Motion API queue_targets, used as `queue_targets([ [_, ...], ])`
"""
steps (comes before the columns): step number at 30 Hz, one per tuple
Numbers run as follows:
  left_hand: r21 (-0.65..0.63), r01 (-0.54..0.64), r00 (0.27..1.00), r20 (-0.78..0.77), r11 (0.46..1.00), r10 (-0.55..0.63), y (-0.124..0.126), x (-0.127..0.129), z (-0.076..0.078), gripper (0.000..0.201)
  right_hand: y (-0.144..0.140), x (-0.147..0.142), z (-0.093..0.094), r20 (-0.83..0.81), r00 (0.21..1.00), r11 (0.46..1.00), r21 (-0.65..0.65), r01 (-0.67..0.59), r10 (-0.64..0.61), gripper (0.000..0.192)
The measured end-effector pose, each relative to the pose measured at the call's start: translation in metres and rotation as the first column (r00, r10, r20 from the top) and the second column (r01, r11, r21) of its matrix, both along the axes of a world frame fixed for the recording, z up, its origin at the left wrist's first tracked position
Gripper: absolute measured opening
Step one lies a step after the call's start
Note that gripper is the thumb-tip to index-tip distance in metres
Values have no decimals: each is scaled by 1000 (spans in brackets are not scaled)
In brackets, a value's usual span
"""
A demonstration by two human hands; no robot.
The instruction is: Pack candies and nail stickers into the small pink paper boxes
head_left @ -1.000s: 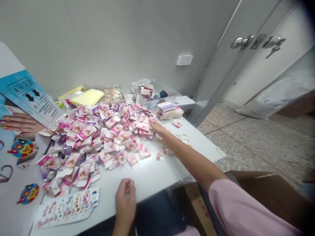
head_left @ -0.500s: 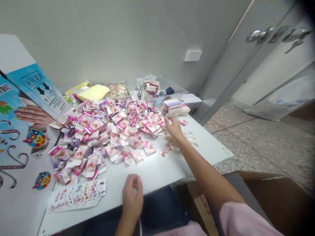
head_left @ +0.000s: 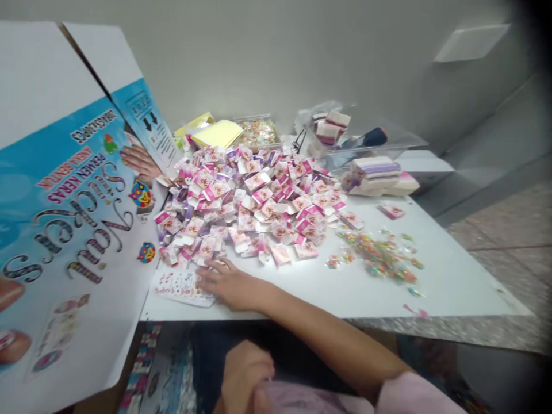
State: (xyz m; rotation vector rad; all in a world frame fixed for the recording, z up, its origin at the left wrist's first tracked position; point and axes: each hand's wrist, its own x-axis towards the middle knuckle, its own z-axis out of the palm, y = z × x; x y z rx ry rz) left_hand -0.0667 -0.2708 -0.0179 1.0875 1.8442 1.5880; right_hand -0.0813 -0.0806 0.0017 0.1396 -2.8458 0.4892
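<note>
White table | right hand flat on sticker sheet | left hand curled low

Small packing workroom: table heaped with pink packets, printed carton alongside.

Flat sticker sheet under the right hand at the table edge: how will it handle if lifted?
The sticker sheet looks thin and flat, so probably light and floppy. It lies flush on the white table, so the right hand would likely need to slide it past the edge to get under it.
</note>
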Motion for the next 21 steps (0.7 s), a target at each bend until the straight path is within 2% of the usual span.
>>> queue_targets([
  [2, 129, 12, 988, -152, 992, 8, -5, -6, -3, 39, 3, -12, -5, 31, 998, 997, 51, -51, 49, 33],
  [4, 210, -73, 964, -235, 975, 123, -8, -11, -7, 35, 4, -10, -9, 31, 998, 994, 88, -60, 57, 19],
  [6, 239, -183, 938, -248, 954, 242, -10, -17, -11, 32, 4, 1, -11, -28, 999, 995, 98, -28, 31, 20],
  [7, 252, -228, 921, -256, 941, 292, -9, -22, -14, 30, 2, 9, -10, -82, 997, 998, 68, -1, 7, 21],
  [9, 255, -294, 867, -334, 921, 369, -6, -35, -21, 19, -1, 28, -6, -207, 974, 993, -85, 75, -92, 20],
  [11, 220, -355, 750, -513, 909, 417, 1, -53, -30, 15, -5, 47, 1, -314, 914, 935, -317, 156, -259, 25],
  [13, 134, -419, 595, -707, 898, 383, 11, -70, -40, 28, -9, 66, 10, -358, 812, 815, -534, 227, -461, 29],
  [15, 50, -426, 531, -794, 903, 295, 21, -83, -49, 34, -11, 83, 18, -326, 689, 655, -700, 284, -647, 28],
  [18, -23, -419, 564, -789, 908, 241, 31, -92, -49, 30, -10, 111, 28, -147, 517, 365, -863, 350, -844, 20],
  [20, -29, -432, 602, -753, 901, 264, 34, -89, -40, 29, -7, 129, 33, 5, 413, 148, -930, 338, -911, 20],
  [21, -2, -426, 620, -729, 905, 291, 35, -85, -32, 31, -6, 136, 35, 77, 386, 49, -951, 307, -919, 24],
])
